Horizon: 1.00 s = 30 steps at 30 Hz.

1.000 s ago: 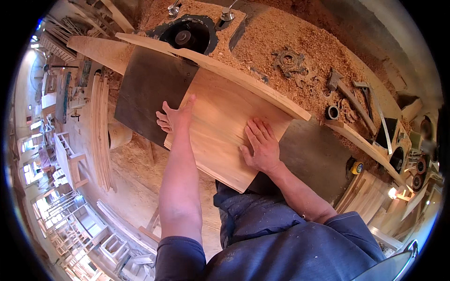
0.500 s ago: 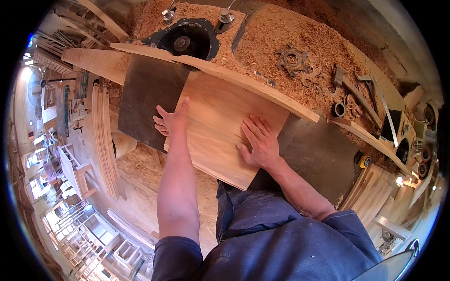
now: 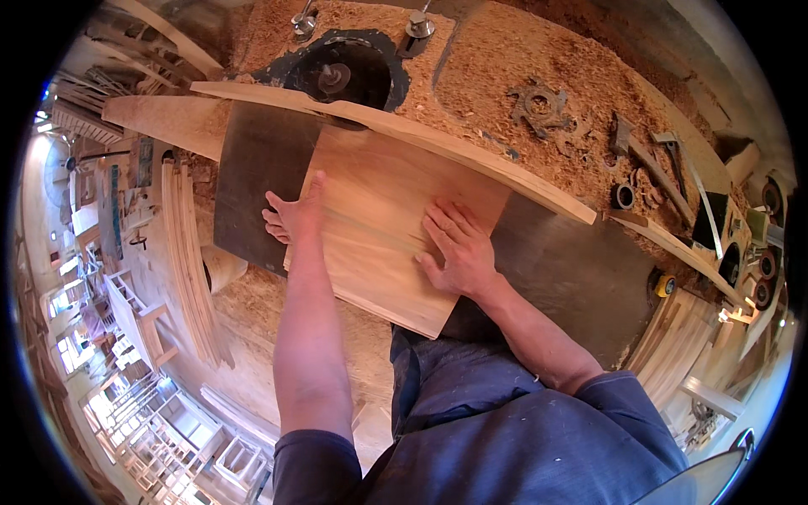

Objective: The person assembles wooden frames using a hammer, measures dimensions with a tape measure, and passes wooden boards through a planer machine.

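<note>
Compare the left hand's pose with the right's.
The right hand lies on the wooden board, toward its right side; the left hand is at its left edge. The left hand's fingers extend past that edge; the right hand's stay over the board. Both hands are bare.

Glaring windows (image 3: pixel 71 354) (almost white) along the left, pale wooden furniture frames (image 3: pixel 239 459), dusty tan floor (image 3: pixel 252 324).
</note>
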Each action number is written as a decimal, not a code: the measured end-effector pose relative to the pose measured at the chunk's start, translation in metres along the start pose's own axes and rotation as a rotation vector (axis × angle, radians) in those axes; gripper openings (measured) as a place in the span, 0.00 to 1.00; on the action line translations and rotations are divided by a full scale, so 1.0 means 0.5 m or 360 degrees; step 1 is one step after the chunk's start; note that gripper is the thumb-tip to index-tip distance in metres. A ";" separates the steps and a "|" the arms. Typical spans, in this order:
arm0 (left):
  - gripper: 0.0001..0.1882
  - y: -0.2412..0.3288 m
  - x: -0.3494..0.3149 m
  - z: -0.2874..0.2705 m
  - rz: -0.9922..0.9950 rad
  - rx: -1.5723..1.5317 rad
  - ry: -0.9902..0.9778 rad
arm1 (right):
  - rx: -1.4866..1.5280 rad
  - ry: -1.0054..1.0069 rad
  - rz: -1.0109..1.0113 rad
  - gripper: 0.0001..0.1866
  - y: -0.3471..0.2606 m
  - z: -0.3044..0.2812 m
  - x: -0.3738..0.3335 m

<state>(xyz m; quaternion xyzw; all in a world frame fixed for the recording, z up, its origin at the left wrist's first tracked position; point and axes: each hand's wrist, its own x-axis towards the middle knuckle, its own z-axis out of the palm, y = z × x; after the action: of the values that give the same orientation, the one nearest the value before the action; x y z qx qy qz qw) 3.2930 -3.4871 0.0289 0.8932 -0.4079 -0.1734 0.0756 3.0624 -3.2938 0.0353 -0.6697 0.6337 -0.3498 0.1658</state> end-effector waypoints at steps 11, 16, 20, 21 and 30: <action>0.75 0.012 0.088 -0.024 -0.0007 0.0035 -0.0009 | 0.0090 0.0125 -0.0066 0.25 -0.022 0.061 0.062; 0.75 0.007 0.133 -0.031 0.0014 -0.0063 -0.0001 | 0.0124 0.0095 -0.0078 0.24 -0.034 0.087 0.092; 0.74 0.017 0.164 -0.044 -0.0007 -0.0036 0.0003 | 0.0112 0.0124 -0.0045 0.24 -0.051 0.109 0.117; 0.74 0.015 0.176 -0.044 -0.0011 -0.0034 0.0010 | 0.0120 0.0125 -0.0049 0.24 -0.053 0.117 0.122; 0.74 0.017 0.255 -0.059 -0.0019 -0.0003 0.0007 | 0.0151 0.0103 -0.0082 0.23 -0.073 0.154 0.173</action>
<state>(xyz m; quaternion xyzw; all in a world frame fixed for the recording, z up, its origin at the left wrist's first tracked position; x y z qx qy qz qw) 3.3753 -3.5888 0.0269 0.8959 -0.4023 -0.1724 0.0762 3.1373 -3.3893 0.0278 -0.6656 0.6039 -0.4051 0.1679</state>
